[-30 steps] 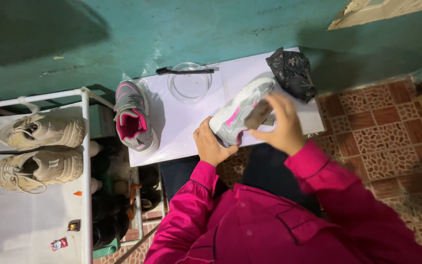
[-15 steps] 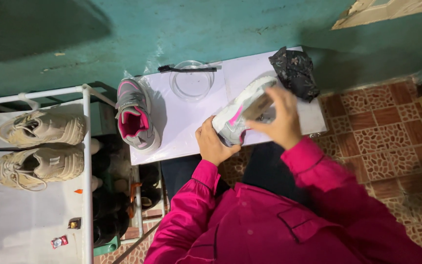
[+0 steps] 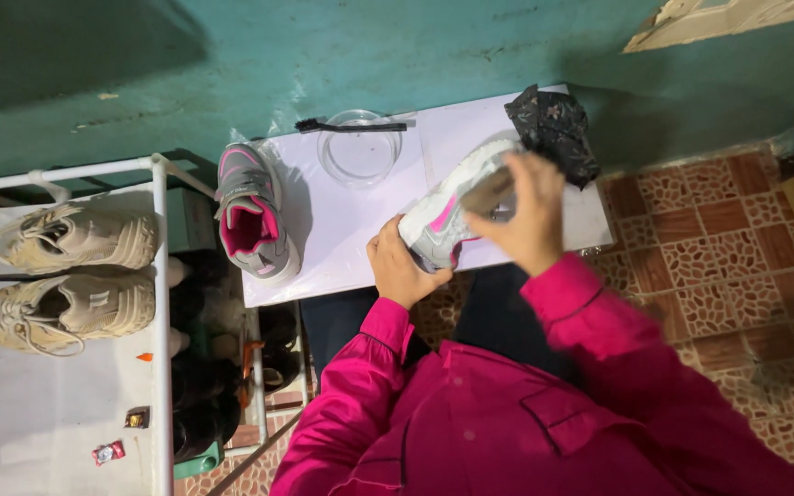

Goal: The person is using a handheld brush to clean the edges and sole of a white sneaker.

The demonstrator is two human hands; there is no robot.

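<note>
Grey-and-white fabric sneaker with pink accents [image 3: 448,216]: you had it off the table, just above the near edge of the white tabletop [image 3: 351,234]. Your left hand [image 3: 403,269] was closed around its heel end from below. Your right hand [image 3: 524,213] was curled over the upper side, fingers pressing a small brownish pad [image 3: 489,192] against it; whether that was a sponge or a cloth, you couldn't tell.

Progress, as a judgement: this shoe was mid-clean. Its mate, a grey sneaker with pink lining [image 3: 252,213], sat upright at the table's left end, not in hand. A clear round bowl [image 3: 358,147] and a dark slim brush [image 3: 351,125] lay at the far edge, a crumpled black patterned cloth [image 3: 553,130] at the right corner.

Room: teal painted wall [image 3: 232,64], patterned brown floor tiles [image 3: 728,239], a white metal rack [image 3: 158,303] on the left holding two beige sneakers [image 3: 66,276].
</note>
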